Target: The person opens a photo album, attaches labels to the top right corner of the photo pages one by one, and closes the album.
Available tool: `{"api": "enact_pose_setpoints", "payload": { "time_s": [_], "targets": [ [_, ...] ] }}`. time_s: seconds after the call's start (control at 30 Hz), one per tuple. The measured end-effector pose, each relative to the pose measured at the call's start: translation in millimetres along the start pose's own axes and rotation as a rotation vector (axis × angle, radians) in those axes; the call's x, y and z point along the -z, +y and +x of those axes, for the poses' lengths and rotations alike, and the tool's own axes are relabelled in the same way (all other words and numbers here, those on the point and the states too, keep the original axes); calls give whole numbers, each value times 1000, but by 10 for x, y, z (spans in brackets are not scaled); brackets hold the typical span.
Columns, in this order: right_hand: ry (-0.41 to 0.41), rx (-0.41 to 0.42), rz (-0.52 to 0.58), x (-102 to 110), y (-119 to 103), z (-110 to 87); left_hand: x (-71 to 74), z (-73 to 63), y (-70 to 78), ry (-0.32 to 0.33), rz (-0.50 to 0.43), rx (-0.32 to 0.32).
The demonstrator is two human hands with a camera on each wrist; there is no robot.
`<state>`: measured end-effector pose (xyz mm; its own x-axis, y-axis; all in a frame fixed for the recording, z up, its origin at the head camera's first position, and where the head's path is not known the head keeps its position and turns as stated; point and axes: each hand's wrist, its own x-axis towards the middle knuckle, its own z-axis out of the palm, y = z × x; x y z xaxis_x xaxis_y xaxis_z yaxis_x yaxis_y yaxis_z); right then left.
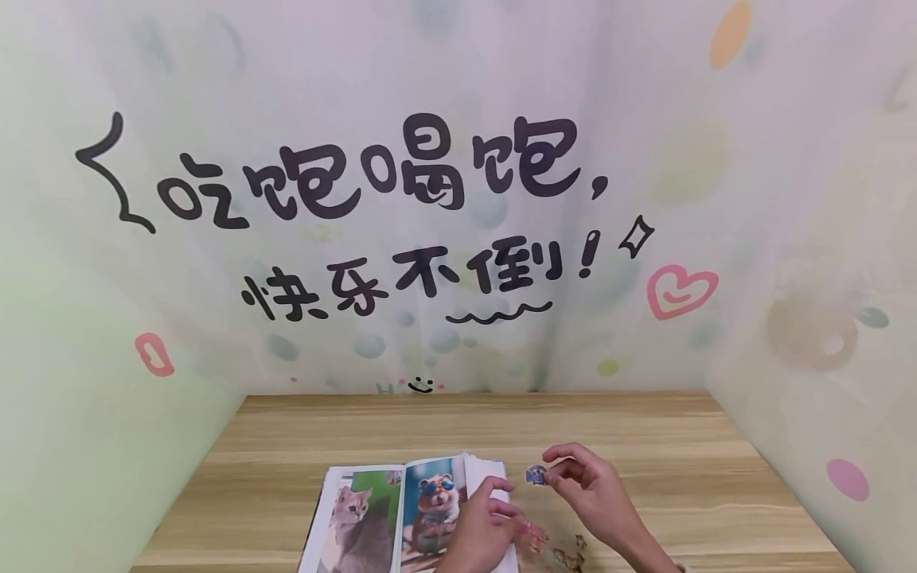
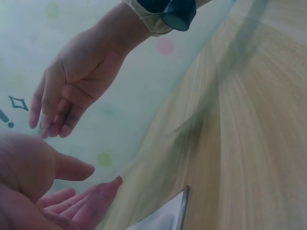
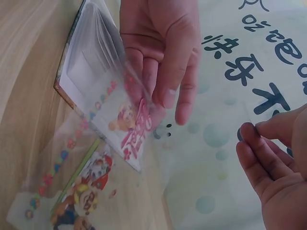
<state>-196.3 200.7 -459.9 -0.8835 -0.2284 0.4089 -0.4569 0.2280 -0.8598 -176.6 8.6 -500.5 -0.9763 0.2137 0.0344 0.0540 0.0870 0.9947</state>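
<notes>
My left hand (image 1: 478,529) is over the right edge of an open photo album (image 1: 324,509) in the head view. Between its thumb and fingers it pinches a clear sticker sheet (image 3: 62,158) printed with cartoon figures, which hangs down in the right wrist view. To the right, my right hand (image 1: 600,497) holds a small bluish sticker (image 1: 536,475) by its edge between thumb and fingertips, above the table. A cat photo (image 1: 358,517) fills the album's left page. The right page carries a picture of a hamster in sunglasses (image 1: 435,505), partly covered by my left hand.
The album lies on a wooden table (image 1: 473,426). A small sticker (image 1: 393,477) sits at the cat photo's upper right corner. Pale printed curtain walls (image 1: 458,350) with black lettering stand behind and at both sides.
</notes>
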Motion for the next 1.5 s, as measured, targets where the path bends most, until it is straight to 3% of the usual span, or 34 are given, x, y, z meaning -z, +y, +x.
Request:
{"api": "enact_pose_setpoints", "payload": {
  "time_s": [0.2,0.53,1.07,1.3,1.5],
  "targets": [
    [4,7,-5,2,13,10,-37,3,-28,-25,99,13],
    [51,4,-45,-33,26,-1,-83,17,-86,-84,110,34],
    [66,-55,-75,-40,33,-14,-86,45,-91,-96,182,28],
    [85,-43,-75,-51,50,-10,-102,28,-61,-83,158,-15],
    [123,-73,-105,-58,66,-2,-73,6,16,-71,66,-39]
  ]
}}
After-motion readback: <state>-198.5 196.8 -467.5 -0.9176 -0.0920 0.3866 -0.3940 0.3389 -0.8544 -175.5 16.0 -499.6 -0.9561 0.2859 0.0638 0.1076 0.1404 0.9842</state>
